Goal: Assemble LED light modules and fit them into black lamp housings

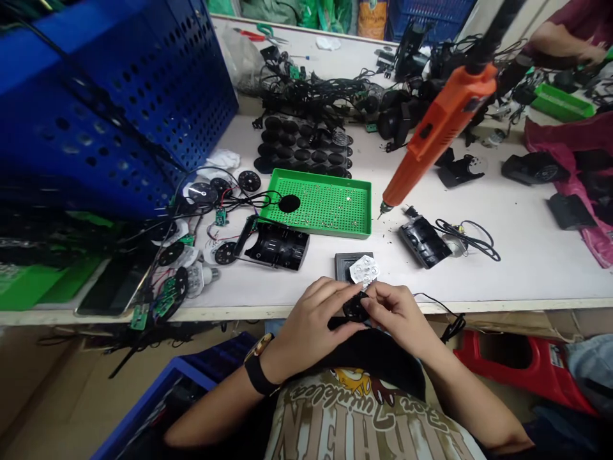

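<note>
Between my two hands, at the table's front edge, is a round black disc with small holes. My left hand grips it from the left, fingers over the top and thumb below. The fingertips of my right hand pinch its right side. Just beyond them a white multi-lens piece rests on a dark grey block. Farther off lies a green perforated tray with small screws and a black round pad. An orange electric screwdriver hangs over the table, its bit pointing down.
Open black housings and another black housing with a cable lie on either side. Wired discs and circuit boards crowd the left, beside a blue crate. Behind are stacked black cups. Another person's arm shows at upper right.
</note>
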Tool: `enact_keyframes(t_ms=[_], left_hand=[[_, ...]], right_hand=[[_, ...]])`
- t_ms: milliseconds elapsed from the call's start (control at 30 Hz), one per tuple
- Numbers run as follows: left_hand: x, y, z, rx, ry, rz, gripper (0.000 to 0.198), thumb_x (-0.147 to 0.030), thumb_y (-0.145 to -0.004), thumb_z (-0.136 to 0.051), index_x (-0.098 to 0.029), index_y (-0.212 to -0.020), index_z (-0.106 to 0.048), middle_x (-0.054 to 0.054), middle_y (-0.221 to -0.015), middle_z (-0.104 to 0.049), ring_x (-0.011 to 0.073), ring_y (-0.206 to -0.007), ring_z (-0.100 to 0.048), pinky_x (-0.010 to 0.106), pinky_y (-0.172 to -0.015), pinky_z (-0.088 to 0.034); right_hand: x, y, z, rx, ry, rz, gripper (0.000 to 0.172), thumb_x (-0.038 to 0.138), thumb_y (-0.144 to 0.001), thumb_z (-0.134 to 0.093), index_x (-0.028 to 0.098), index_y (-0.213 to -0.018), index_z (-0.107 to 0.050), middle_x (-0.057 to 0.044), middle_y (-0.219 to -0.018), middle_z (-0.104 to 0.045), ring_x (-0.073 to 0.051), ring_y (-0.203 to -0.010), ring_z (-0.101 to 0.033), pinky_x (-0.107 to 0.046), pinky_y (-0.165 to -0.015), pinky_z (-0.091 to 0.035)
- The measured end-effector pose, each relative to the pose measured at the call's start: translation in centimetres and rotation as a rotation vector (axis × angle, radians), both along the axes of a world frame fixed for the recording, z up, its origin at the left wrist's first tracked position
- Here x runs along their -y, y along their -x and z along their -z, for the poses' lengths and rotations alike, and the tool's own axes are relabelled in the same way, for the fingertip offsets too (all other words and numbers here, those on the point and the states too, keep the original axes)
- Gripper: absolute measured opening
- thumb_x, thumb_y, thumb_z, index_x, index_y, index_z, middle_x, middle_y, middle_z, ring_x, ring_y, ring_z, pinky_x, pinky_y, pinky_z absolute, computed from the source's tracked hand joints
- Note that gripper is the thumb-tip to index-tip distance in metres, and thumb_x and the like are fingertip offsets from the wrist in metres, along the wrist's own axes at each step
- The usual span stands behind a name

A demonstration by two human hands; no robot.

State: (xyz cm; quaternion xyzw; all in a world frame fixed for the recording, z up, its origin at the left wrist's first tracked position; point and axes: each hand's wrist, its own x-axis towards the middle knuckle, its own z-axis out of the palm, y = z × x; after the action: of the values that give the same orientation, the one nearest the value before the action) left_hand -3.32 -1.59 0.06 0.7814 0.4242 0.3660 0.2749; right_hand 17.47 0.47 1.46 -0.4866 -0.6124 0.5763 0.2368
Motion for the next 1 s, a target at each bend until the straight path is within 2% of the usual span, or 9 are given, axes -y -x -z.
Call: enact_keyframes(t_ms=[100,167,233,300,333,433,567,733,1000], left_hand=[[-0.2,0.3,0.1,0.030,0.034,-0.053,0.050,-0.029,-0.090,-0.080,-0.028,-0.136,-0.061,0.008,-0.116,-0.074,0.0253,-0.108,-0.069,0.043,-0.093,-0.060],[-0.5,0.6,0.3,0.058,0.067,-0.109,0.049,-0.029,-0.087,-0.083,-0.028,-0.132,-0.065,0.008,-0.115,-0.074,0.0259,-0.107,-0.070,0.043,-0.093,-0.060],[-0.9,0.8,0.5,0.087,0.097,-0.150,0.051,-0.027,-0.083,-0.086,-0.028,-0.130,-0.066,0.008,-0.114,-0.074,0.0263,-0.106,-0.070,0.043,-0.093,-0.060],[-1.1,1.0,0.7,0.115,0.117,-0.164,0.051,-0.026,-0.082,-0.087,-0.027,-0.129,-0.067,0.008,-0.115,-0.073,0.0263,-0.107,-0.070,0.043,-0.093,-0.061],[-1.2,1.0,0.8,0.127,0.122,-0.164,0.051,-0.026,-0.082,-0.086,-0.027,-0.129,-0.067,0.008,-0.116,-0.073,0.0263,-0.107,-0.070,0.043,-0.094,-0.061],[-1.1,0.8,1.1,0.150,0.129,-0.153,0.052,-0.024,-0.082,-0.086,-0.026,-0.130,-0.066,0.009,-0.117,-0.073,0.0262,-0.109,-0.070,0.044,-0.095,-0.060],[-0.7,1.0,1.4,0.155,0.141,-0.168,0.053,-0.021,-0.082,-0.085,-0.026,-0.131,-0.064,0.009,-0.117,-0.073,0.0257,-0.108,-0.070,0.043,-0.095,-0.060],[-0.5,2.1,2.0,0.151,0.119,-0.219,0.054,-0.023,-0.084,-0.085,-0.027,-0.133,-0.062,0.009,-0.119,-0.072,0.0259,-0.109,-0.070,0.043,-0.096,-0.060],[-1.7,2.5,1.8,0.135,0.124,-0.213,0.054,-0.022,-0.084,-0.085,-0.026,-0.131,-0.059,0.007,-0.118,-0.071,0.0251,-0.111,-0.067,0.041,-0.096,-0.059]], right_hand=[[-0.7,-0.4,-0.9,0.025,-0.108,0.060,0.027,0.043,-0.099,-0.059,0.023,-0.082,-0.062,0.003,-0.063,-0.055,-0.013,-0.059,-0.049,-0.029,-0.057,-0.038],[-2.2,-0.9,-1.7,-0.052,-0.349,0.310,0.016,0.040,-0.096,-0.066,0.027,-0.106,-0.065,0.000,-0.081,-0.062,-0.016,-0.070,-0.058,-0.030,-0.062,-0.047],[-5.0,-1.2,-2.5,-0.125,-0.654,0.589,0.045,0.037,-0.088,-0.076,0.033,-0.127,-0.055,-0.004,-0.112,-0.063,-0.019,-0.095,-0.066,-0.034,-0.077,-0.057],[-8.7,-0.9,-3.1,-0.078,-0.797,0.639,0.066,0.036,-0.082,-0.081,0.035,-0.136,-0.044,-0.010,-0.139,-0.053,-0.023,-0.114,-0.065,-0.040,-0.089,-0.061],[-10.7,-0.5,-3.3,-0.070,-0.808,0.609,0.067,0.037,-0.082,-0.080,0.035,-0.137,-0.041,-0.010,-0.140,-0.052,-0.023,-0.111,-0.067,-0.040,-0.086,-0.062],[-16.0,1.8,-3.4,-0.174,-0.720,0.513,0.043,0.039,-0.090,-0.067,0.031,-0.125,-0.044,-0.004,-0.109,-0.064,-0.017,-0.081,-0.070,-0.035,-0.071,-0.061],[-20.3,6.1,-2.5,-0.281,-0.678,0.522,0.035,0.050,-0.093,-0.058,0.030,-0.118,-0.043,0.004,-0.078,-0.056,-0.013,-0.058,-0.061,-0.031,-0.057,-0.055],[-22.4,9.0,-0.8,-0.359,-0.668,0.556,0.043,0.065,-0.087,-0.063,0.029,-0.106,-0.047,0.005,-0.070,-0.054,-0.013,-0.054,-0.057,-0.031,-0.057,-0.054],[-23.8,9.3,1.5,-0.574,-0.776,0.532,0.042,0.065,-0.085,-0.070,0.027,-0.098,-0.057,0.012,-0.051,-0.049,-0.010,-0.037,-0.049,-0.024,-0.040,-0.038]])
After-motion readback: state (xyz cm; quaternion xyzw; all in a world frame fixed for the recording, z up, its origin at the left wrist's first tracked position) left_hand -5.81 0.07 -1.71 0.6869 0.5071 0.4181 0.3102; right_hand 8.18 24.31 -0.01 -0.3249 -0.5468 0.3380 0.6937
